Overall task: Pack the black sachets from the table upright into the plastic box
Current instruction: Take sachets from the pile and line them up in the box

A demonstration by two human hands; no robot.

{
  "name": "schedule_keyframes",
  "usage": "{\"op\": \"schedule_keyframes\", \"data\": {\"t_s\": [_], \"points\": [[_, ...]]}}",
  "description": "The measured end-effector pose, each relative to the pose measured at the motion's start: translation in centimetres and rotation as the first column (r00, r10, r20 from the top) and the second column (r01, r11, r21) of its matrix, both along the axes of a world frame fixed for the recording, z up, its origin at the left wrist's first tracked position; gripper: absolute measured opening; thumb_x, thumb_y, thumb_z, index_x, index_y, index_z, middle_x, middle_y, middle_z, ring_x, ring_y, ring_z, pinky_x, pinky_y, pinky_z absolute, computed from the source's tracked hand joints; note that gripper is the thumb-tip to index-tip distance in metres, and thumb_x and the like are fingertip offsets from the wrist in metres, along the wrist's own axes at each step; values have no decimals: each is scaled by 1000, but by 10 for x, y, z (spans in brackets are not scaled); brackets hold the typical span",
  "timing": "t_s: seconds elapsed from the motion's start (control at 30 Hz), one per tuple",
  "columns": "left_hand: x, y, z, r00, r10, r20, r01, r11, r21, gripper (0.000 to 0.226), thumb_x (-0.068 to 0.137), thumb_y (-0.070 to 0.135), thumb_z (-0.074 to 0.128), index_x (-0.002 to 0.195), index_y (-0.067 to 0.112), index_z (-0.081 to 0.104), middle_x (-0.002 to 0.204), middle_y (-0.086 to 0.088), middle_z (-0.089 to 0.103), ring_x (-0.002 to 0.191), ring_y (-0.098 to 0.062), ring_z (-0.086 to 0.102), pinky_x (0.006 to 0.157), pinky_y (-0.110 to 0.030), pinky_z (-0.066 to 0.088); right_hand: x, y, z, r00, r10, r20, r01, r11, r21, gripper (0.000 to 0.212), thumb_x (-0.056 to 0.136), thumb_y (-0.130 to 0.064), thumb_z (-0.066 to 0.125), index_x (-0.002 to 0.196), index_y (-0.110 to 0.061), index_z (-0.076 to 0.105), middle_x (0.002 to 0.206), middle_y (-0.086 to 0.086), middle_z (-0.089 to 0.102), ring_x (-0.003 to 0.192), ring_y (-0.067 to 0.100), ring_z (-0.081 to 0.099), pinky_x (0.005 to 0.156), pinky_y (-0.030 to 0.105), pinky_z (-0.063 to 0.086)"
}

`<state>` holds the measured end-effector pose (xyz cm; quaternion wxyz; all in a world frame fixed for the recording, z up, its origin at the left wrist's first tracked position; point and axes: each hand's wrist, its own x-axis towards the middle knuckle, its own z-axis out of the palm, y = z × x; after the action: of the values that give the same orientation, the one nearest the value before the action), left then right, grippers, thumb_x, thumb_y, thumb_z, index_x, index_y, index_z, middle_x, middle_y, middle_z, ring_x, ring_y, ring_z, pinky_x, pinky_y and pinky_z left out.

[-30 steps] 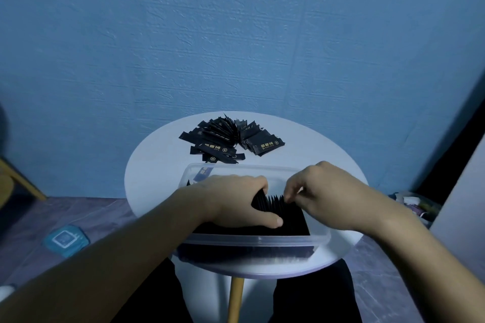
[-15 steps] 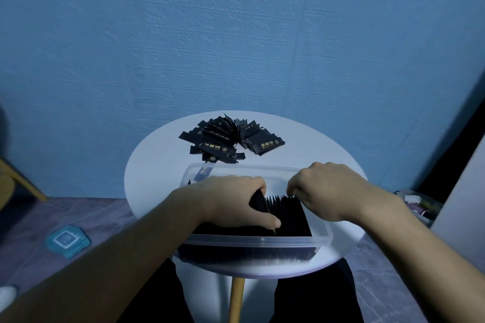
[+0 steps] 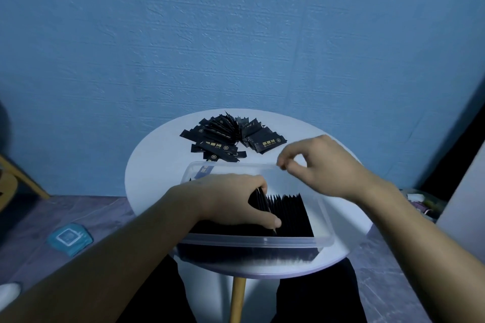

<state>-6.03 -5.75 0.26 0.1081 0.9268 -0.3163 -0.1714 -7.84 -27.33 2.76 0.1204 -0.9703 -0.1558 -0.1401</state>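
Left hand (image 3: 228, 199) grips the row (image 3: 288, 215) of sachets standing on edge in the box (image 3: 262, 240). Its fingers curl over the far side of the row's left part and the thumb lies along the near side, so the pack is clamped upright. Right hand (image 3: 325, 165) hangs above the far rim of the box, between row and pile (image 3: 228, 136). Its fingers are loosely curled, thumb and forefinger tips close together, and nothing shows between them. Step in hand, as judged: fetching the next sachet while the row is braced. The row fills the near left and middle of the box; the right end and the far side are bare. The pile lies fanned on the table (image 3: 154, 170) just beyond the box, its sachets overlapping. The next move calls for the right hand to reach the pile, pinch one sachet by an edge and lift it free of its neighbours. That sachet then goes on edge against the row's open right end. Release of the left hand before then risks the row fanning out and toppling.
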Motion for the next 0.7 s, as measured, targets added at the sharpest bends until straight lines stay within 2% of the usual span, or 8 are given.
{"op": "schedule_keyframes", "data": {"t_s": [0.07,0.1,0.2,0.3,0.4,0.5,0.6,0.7], "points": [[0,-1,1,1000,-3,-6,3,1000,-11,71,78,80,63,133,38,47,122,15,54,113,-14,52,103,-39,43,16,-8,-2,999,19,51,-26,987,158,16,89,-19,65,88,-31,75,79,-20,68,62,-10,55,66,8,36],[0,-1,1,1000,-6,-9,6,1000,-17,70,78,79,63,133,38,47,124,15,55,114,-13,52,103,-38,43,26,-11,-3,998,6,60,-18,978,209,17,88,-16,66,86,-30,75,76,-21,67,61,-7,55,63,6,34],[2,0,1,1000,-9,-20,8,999,-32,69,77,79,65,132,39,48,129,16,55,114,-12,52,102,-37,43,58,-22,-13,999,9,-31,-1,967,255,19,86,-15,68,83,-32,75,76,-23,68,60,1,56,64,8,36],[4,-1,0,1000,-10,-29,8,999,-43,68,77,78,66,130,40,48,130,16,56,111,-10,52,99,-36,44,88,-28,-34,991,31,-133,2,969,245,21,88,-15,66,89,-33,75,87,-20,73,80,6,65,76,21,45],[5,-2,-2,1000,-18,-26,16,999,-43,68,76,79,65,130,41,48,130,16,56,111,-10,52,101,-37,43,114,-29,-53,987,-6,-159,35,983,182,34,85,-5,62,111,-22,74,110,-6,70,105,18,63,91,27,47],[5,-1,-1,999,-28,-17,27,999,-39,70,76,81,64,131,42,47,133,16,56,114,-10,52,102,-38,43,135,-25,-64,989,-6,-151,6,1000,2,62,78,-7,63,139,-20,57,142,6,53,129,29,47,108,38,39],[5,-1,0,999,-43,-10,43,999,-30,72,77,80,63,134,39,46,137,14,55,119,-11,52,105,-39,42,152,-19,-67,984,-33,-173,8,990,-143,85,77,-12,61,155,-30,33,162,0,28,145,29,28,113,49,36],[5,-1,-1,999,-40,-16,40,999,-31,73,77,80,63,136,40,45,140,16,53,122,-11,51,104,-38,42,169,-13,-64,981,-61,-182,19,974,-226,97,76,-16,61,158,-40,14,166,-8,16,151,23,17,115,52,34]]}}
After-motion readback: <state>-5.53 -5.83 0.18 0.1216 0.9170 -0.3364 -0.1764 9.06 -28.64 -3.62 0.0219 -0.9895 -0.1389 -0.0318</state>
